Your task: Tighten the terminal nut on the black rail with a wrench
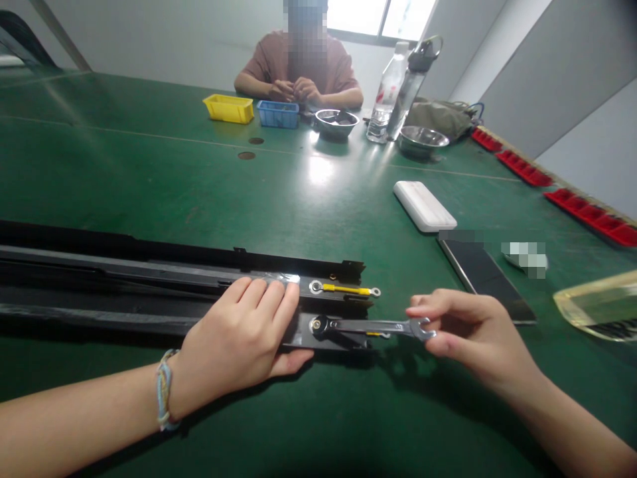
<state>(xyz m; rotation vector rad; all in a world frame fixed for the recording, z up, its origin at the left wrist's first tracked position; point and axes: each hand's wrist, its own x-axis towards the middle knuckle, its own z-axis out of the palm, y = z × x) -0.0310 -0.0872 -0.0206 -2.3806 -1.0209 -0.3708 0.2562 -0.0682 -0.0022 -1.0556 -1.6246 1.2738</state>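
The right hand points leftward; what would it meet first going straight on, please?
Past the wrench, the right hand would probably meet the tip of the upper yellow lead, or the black rails; depth is unclear.

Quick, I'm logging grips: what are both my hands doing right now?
Left hand: closed over the black bars.
Right hand: pinching the wrench by its open end.

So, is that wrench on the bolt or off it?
On: the combination wrench has its ring end around the bolt.
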